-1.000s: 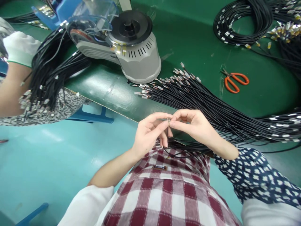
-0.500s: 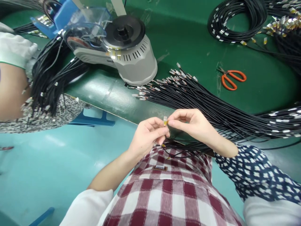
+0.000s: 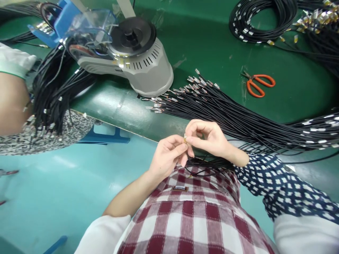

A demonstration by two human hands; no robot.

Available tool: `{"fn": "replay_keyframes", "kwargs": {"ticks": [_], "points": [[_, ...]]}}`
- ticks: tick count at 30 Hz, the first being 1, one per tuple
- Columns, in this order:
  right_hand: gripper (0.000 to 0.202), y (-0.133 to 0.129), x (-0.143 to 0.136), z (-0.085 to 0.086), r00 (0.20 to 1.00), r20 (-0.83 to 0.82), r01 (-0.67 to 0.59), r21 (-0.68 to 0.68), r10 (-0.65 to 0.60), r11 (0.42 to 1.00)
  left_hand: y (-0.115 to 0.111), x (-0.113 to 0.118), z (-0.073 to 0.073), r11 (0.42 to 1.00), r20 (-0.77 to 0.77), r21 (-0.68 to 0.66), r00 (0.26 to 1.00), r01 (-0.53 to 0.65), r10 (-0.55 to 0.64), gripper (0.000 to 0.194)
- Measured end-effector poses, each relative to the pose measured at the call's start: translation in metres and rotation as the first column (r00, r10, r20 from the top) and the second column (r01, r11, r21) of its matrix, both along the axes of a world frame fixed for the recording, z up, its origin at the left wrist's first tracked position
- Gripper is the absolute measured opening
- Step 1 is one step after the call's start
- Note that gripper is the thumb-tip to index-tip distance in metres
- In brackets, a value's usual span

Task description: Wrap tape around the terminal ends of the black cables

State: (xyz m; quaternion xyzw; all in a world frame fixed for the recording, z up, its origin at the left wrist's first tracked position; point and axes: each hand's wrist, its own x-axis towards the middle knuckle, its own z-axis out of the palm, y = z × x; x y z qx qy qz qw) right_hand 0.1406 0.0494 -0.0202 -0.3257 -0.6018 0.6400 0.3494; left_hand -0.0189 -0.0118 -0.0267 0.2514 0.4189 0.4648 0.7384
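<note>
Just over the table's front edge, my left hand (image 3: 167, 155) pinches the end of a black cable between thumb and fingertips. A small silvery connector (image 3: 185, 136) with a bit of yellow on it points up from that pinch. My right hand (image 3: 208, 138) meets it from the right, thumb and forefinger closed on the connector and partly covering it. Loose black cables (image 3: 212, 163) lie below both hands, against the checked apron. Behind my hands a thick bundle of black cables (image 3: 238, 111) stretches across the table, its metal-tipped ends fanned out to the left.
A grey round tape dispenser (image 3: 150, 70) with a black disc stands at the back left. Orange-handled cutters (image 3: 256, 84) lie behind the bundle. Coiled cables (image 3: 235, 24) rest at the back right. At the left, a co-worker's arm (image 3: 12, 102) is beside hanging cables (image 3: 50, 91).
My right hand has shifted left and closed over the connector, which now shows less. The view has moved slightly. My left hand keeps its pinch.
</note>
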Motion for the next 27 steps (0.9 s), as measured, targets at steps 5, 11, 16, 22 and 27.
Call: {"fn": "replay_keyframes", "kwargs": {"ticks": [5, 11, 16, 22, 27], "points": [[0.023, 0.0, -0.002, 0.001, 0.997, 0.076, -0.006, 0.024, 0.004, 1.0, 0.001, -0.001, 0.001, 1.0, -0.041, -0.003, 0.999, -0.031, 0.031, 0.028], [0.015, -0.007, 0.001, 0.011, 0.95, 0.308, 0.021, 0.119, -0.057, 0.993, 0.002, -0.007, 0.001, 0.999, -0.12, -0.013, 0.992, -0.046, 0.044, 0.024], [0.023, 0.001, 0.003, 0.007, 0.981, 0.189, -0.01, -0.111, 0.031, 0.994, 0.004, -0.008, -0.001, 0.999, -0.037, -0.045, 0.999, 0.011, -0.012, 0.029], [0.026, 0.02, 0.007, -0.001, 0.975, 0.057, -0.197, -0.209, 0.213, 0.958, 0.003, -0.008, -0.002, 0.994, 0.082, -0.051, 0.992, 0.1, -0.096, 0.03], [0.017, 0.031, 0.007, 0.004, 0.942, 0.034, -0.327, -0.123, 0.333, 0.937, 0.006, -0.011, -0.013, 0.973, 0.219, -0.074, 0.955, 0.221, -0.2, 0.032]]}}
